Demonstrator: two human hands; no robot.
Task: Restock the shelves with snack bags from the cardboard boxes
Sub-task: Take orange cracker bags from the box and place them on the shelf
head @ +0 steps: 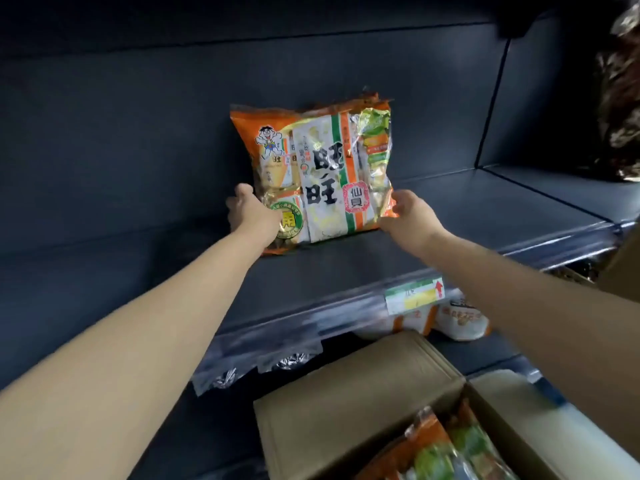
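Two hands (250, 213) (410, 216), one held bag (322, 174)

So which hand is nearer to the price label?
Right. The right hand is just beyond the price label, on the snack bag; the left hand holds its left side.

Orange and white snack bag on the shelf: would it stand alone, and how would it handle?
The orange and white plastic snack bag looks crinkled and puffy, so probably floppy and light. Standing on its narrow bottom edge, steadied by the left hand and right hand, it may tip. Glossy film: likely slippery.
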